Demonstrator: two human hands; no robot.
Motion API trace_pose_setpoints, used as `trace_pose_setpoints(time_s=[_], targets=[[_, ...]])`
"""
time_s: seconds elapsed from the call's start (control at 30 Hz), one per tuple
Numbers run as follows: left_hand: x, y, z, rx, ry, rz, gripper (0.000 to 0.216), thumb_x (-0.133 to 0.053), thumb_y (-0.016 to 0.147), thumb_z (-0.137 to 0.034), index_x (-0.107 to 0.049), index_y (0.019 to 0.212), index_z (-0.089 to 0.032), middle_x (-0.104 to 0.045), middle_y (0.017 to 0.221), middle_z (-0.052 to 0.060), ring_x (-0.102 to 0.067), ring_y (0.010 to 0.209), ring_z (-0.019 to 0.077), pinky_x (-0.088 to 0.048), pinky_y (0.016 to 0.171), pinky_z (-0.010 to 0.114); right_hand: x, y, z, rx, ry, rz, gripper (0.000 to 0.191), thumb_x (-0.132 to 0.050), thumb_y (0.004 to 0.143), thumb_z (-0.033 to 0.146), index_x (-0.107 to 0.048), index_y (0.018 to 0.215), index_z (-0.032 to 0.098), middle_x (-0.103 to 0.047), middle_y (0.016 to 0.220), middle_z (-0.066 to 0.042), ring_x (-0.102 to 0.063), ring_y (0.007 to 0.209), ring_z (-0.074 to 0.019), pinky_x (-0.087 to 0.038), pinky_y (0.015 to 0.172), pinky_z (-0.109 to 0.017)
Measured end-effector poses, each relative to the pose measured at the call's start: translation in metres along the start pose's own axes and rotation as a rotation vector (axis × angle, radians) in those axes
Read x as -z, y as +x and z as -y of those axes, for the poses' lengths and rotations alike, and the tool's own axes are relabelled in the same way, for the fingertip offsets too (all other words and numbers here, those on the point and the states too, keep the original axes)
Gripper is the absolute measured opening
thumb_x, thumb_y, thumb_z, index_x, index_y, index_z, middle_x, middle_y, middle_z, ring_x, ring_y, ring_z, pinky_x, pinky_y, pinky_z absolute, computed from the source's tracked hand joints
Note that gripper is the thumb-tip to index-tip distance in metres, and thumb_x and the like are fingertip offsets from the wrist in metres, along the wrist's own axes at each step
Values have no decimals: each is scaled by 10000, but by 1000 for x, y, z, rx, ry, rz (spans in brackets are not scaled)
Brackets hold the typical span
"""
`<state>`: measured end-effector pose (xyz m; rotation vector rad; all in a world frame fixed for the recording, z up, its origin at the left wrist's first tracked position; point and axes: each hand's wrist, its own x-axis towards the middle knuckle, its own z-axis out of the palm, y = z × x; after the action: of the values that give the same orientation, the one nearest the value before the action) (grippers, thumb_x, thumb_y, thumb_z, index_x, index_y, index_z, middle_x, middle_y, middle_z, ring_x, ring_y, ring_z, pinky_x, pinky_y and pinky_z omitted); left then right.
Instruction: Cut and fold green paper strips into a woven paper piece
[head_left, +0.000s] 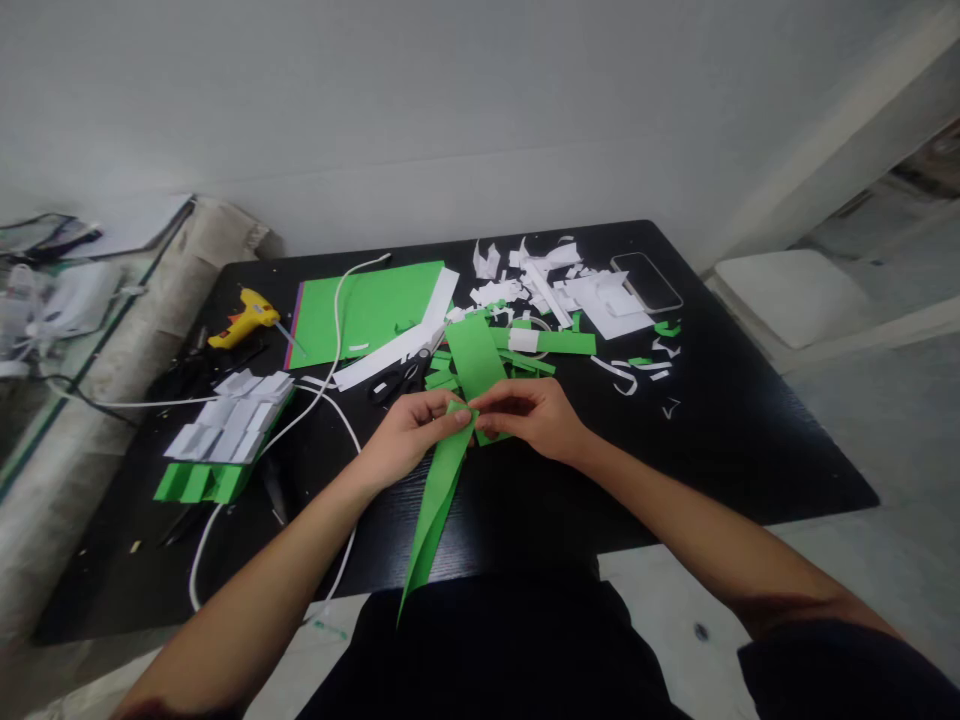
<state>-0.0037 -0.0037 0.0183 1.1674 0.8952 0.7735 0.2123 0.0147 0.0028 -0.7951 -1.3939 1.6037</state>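
From where I stand, the left hand (409,432) and right hand (551,420) both pinch the folded green strip (441,475) at its far end, its length slanting back toward the person's lap, the left nearer its body.

1. Some fingers of the left hand (409,435) are hidden behind the folded green strip (441,485); whether the right hand (544,418) also pinches it cannot be told;
2. The left forearm (247,595) and right sleeve (840,668) run out of view;
3. The far end of the scissors (411,378) is lost among paper scraps (501,292);
4. Dark things (232,356) near the yellow glue gun (244,322) are too dim to name;
5. Clutter (71,300) at the left edge is blurred; cut off too.
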Motion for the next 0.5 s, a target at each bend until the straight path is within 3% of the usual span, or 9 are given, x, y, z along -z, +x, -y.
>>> trace_pose_setpoints(time_s=[0.5], targets=[[1,0,-2,4,-5,21,305,-776,933,-436,-743,843,-147,-741,723,35,-609,560,105,-437,539,209,2,0,0,46,-36,-4,225,-970,727,325,-869,908,236,-778,761,-7,-693,623,-133,-621,622,-282]])
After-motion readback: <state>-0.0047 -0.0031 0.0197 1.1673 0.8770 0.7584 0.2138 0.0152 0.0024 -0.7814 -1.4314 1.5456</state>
